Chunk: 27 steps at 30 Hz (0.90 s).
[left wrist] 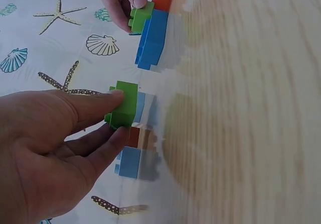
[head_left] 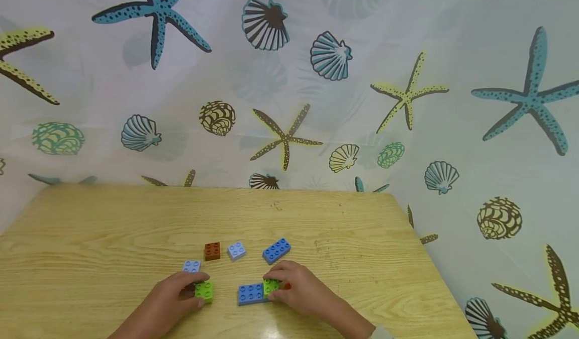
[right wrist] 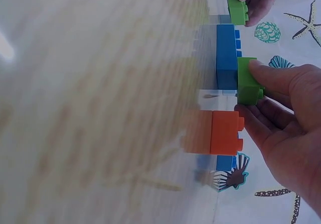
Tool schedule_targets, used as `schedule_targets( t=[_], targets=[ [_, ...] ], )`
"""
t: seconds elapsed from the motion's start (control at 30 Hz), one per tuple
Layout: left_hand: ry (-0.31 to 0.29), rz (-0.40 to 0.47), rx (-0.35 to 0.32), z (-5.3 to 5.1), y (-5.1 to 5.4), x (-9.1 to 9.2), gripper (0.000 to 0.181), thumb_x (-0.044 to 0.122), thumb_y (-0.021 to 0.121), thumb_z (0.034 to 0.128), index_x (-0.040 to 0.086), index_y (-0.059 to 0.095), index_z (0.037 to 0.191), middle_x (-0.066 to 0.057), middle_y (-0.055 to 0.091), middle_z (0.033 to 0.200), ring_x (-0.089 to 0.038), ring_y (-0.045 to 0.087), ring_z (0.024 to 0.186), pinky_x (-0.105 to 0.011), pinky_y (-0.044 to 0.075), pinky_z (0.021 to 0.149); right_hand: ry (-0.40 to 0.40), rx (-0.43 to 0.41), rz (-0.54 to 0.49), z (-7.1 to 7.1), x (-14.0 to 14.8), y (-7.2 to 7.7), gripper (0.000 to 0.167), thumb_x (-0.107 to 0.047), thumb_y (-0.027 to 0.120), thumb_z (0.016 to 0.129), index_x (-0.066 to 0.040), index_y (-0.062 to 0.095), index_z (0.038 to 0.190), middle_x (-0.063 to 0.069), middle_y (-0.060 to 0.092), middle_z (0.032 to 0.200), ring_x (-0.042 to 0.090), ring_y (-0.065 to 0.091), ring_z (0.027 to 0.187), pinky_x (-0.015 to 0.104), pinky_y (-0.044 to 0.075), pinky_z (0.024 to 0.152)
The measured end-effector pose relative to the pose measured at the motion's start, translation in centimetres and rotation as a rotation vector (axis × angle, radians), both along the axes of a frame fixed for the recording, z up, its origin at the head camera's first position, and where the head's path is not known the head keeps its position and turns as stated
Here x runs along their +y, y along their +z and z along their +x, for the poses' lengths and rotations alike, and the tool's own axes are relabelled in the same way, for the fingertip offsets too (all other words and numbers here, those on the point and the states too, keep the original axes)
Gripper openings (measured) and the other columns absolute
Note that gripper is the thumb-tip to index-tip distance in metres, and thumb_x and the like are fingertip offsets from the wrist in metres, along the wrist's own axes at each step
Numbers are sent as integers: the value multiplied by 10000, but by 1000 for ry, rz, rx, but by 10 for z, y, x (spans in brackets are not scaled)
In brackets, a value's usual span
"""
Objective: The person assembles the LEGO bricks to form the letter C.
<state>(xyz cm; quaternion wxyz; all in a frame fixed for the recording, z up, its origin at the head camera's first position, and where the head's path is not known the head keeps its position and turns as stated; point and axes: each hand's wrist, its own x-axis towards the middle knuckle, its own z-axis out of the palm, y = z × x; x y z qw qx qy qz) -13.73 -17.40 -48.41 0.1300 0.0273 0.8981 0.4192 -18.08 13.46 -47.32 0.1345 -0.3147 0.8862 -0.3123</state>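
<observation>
My left hand (head_left: 167,299) pinches a green toy building brick (head_left: 204,292) between thumb and fingers; the left wrist view shows that brick (left wrist: 125,103) just off or at the table's surface, I cannot tell which. With thumb and fingertips, my right hand (head_left: 302,288) grips a second green brick (head_left: 270,287) at the right end of a long blue brick (head_left: 250,295). In the right wrist view this green brick (right wrist: 246,78) is against the studded top of the blue brick (right wrist: 226,58); whether it is fully seated is unclear. An orange brick (right wrist: 224,132) stands beside, mostly hidden by my right hand in the head view.
Beyond my hands on the wooden table (head_left: 113,228) lie a brown-red brick (head_left: 212,251), a light blue brick (head_left: 236,250) and another long blue brick (head_left: 276,250). A second light blue brick (head_left: 191,266) is just past my left fingers. A seashell-patterned curtain (head_left: 289,78) hangs behind.
</observation>
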Motion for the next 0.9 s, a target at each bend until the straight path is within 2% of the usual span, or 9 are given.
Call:
schedule_targets(
  t=[0.2, 0.33, 0.47, 0.7, 0.9],
  targets=[
    [-10, 14, 49, 1, 4, 11, 406, 166, 802, 856, 121, 693, 1245, -61, 656, 1269, -234, 630, 1147, -448, 556, 957, 5, 10, -1, 0, 0, 0, 364, -225, 745, 929, -167, 694, 1285, -66, 621, 1237, 32, 575, 1123, 159, 533, 858],
    [-6, 50, 26, 0, 6, 22, 388, 148, 801, 854, 134, 699, 1228, -35, 656, 1245, -190, 631, 1103, -419, 564, 937, 5, 14, 8, 0, -1, 0, 365, -223, 743, 931, -164, 692, 1288, -63, 622, 1238, 33, 576, 1122, 156, 530, 858],
    [-39, 83, 34, -2, 7, 30, 384, 159, 802, 856, 132, 699, 1225, -31, 651, 1248, -179, 618, 1098, -420, 559, 936, 5, 21, 13, 0, 0, 0, 359, -227, 741, 932, -167, 695, 1284, -64, 623, 1232, 32, 576, 1116, 162, 529, 861],
    [-140, 120, 74, -5, 4, 37, 399, 180, 804, 853, 103, 690, 1228, -46, 655, 1231, -205, 623, 1096, -381, 572, 894, 31, 59, 6, -2, 1, -3, 358, -237, 736, 937, -157, 695, 1284, -54, 627, 1218, 30, 578, 1101, 174, 530, 868],
    [-155, 110, 92, -7, 2, 42, 401, 181, 810, 846, 102, 694, 1222, -26, 669, 1187, -186, 632, 1072, -357, 573, 879, 37, 70, 10, -1, 1, -1, 356, -247, 727, 946, -152, 693, 1288, -49, 627, 1225, 34, 576, 1109, 184, 531, 881]
  ],
)
